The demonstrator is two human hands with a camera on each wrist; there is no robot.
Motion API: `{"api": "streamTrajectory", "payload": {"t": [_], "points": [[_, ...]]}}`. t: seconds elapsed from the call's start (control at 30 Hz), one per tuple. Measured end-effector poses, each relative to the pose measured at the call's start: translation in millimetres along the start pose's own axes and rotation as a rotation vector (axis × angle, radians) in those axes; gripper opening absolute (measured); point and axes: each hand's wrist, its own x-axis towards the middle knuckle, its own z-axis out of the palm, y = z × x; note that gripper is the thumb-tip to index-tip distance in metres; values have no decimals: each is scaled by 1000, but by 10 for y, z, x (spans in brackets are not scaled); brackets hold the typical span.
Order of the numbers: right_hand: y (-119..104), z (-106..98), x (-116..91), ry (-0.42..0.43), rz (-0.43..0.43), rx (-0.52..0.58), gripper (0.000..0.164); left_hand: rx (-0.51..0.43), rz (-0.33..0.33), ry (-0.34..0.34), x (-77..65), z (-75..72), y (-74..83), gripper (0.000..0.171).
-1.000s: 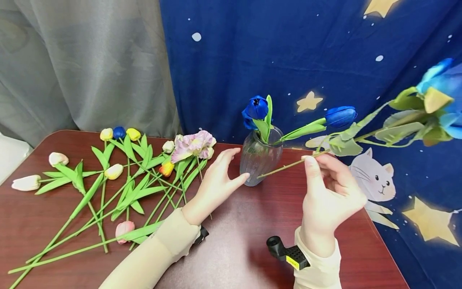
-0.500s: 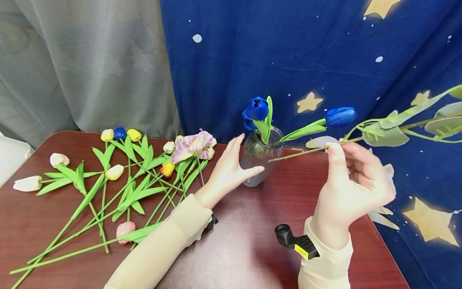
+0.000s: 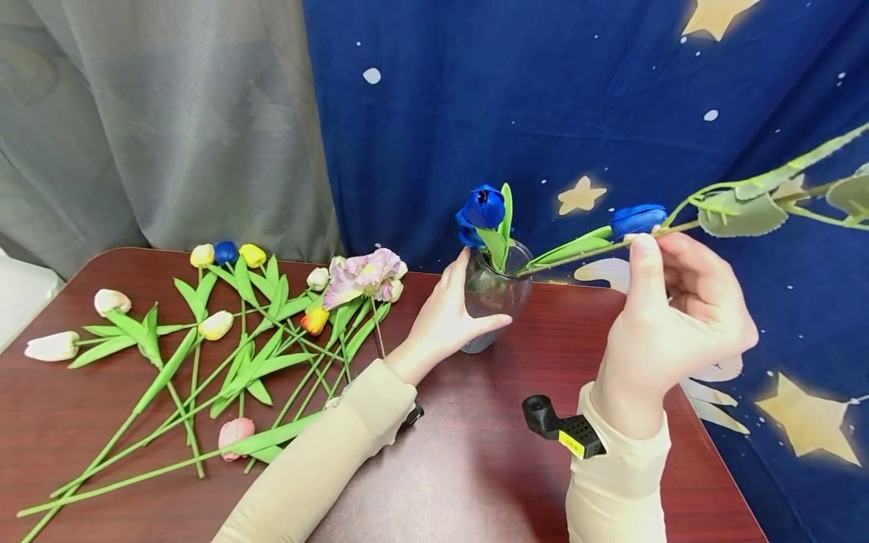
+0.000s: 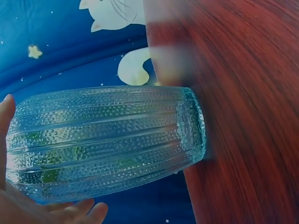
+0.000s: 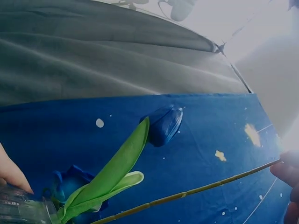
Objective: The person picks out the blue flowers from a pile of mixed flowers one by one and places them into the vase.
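The ribbed clear glass vase point(image 3: 498, 298) stands at the table's back edge, holding blue tulips point(image 3: 486, 207); one blue tulip point(image 3: 638, 219) leans right. From the left, my left hand point(image 3: 441, 320) holds round the vase, thumb across its front, fingers partly hidden behind. In the left wrist view the dimpled vase point(image 4: 112, 140) lies between thumb and fingers. My right hand point(image 3: 672, 324) pinches the stem of a long-stemmed artificial flower point(image 3: 740, 214) between thumb and forefinger. Its cut end is at the vase's mouth; whether it is inside I cannot tell. The bloom is out of view.
White, yellow, pink, orange and blue tulips lie with a lilac flower point(image 3: 366, 275) in a loose spread on the left of the brown table point(image 3: 434, 483). Behind stand a grey curtain point(image 3: 204, 136) and a blue starry curtain point(image 3: 475, 98).
My right hand has moved right and up, bringing the stem's end from beside the vase up to its rim. My left hand has moved right and closed in round the vase.
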Motion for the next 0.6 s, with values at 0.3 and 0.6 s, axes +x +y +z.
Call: {"api": "streamTrajectory", "payload": {"t": [0.3,0.6], "points": [[174,107,-11,-106,34,-27,15,17,-18,19,10,69,-17,108],[381,141,-106,-224,71,-158,10,74,-38,22,21,88,0,105]]}}
